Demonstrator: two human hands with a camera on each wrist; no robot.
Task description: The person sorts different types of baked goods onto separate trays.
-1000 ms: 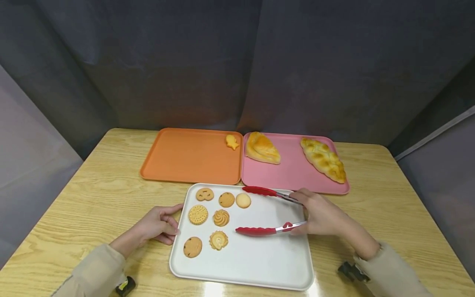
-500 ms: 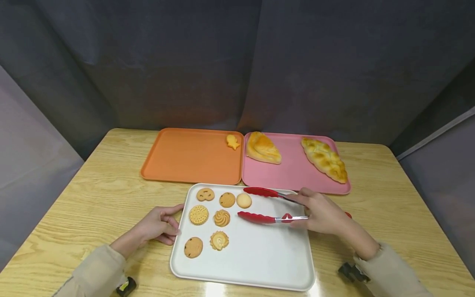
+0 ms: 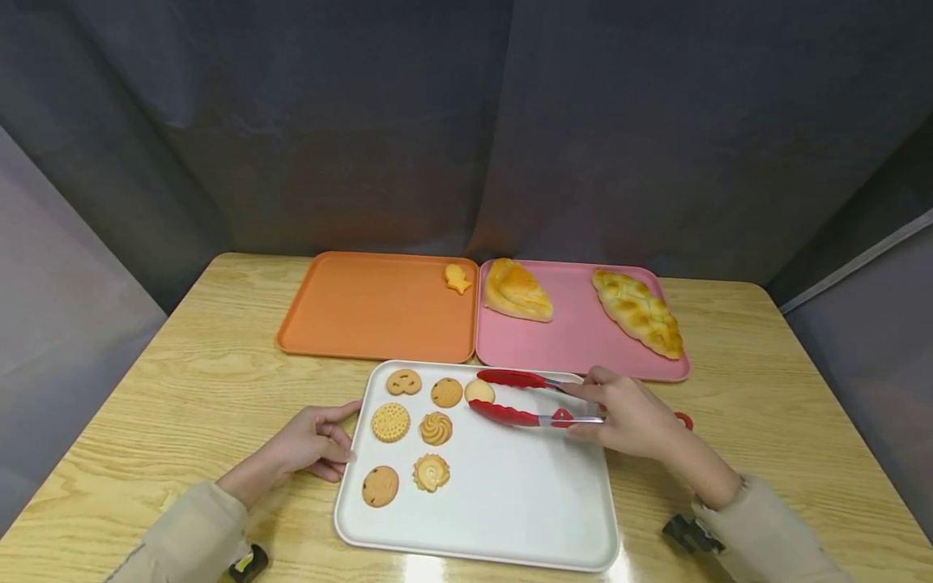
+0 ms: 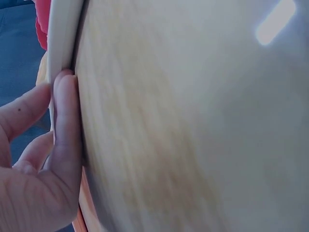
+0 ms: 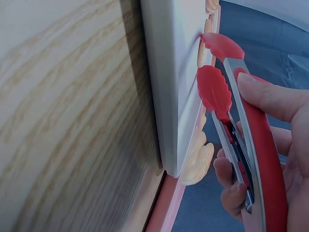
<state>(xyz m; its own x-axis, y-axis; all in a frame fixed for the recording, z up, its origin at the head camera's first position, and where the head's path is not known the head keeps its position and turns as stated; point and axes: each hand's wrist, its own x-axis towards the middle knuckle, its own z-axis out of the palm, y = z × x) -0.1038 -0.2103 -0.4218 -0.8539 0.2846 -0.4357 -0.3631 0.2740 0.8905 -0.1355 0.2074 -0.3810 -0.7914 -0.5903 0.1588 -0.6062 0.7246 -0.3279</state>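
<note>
Gripping red-tipped tongs [image 3: 535, 399], the right hand [image 3: 630, 417] closes their tips around a plain round biscuit [image 3: 477, 390] on the white tray [image 3: 510, 502]; the left hand [image 3: 309, 444], fingers relaxed, rests against the tray's left edge.

Tongs [image 3: 535, 398] apparently gripping plain biscuit [image 3: 478, 390].

I see an orange tray [image 3: 364, 312] holding a fish-shaped biscuit [image 3: 457, 278]. Beside it, touching, my pink tray [image 3: 576, 336] carries a triangular pastry [image 3: 516, 290] and a braided loaf [image 3: 638, 312].
</note>
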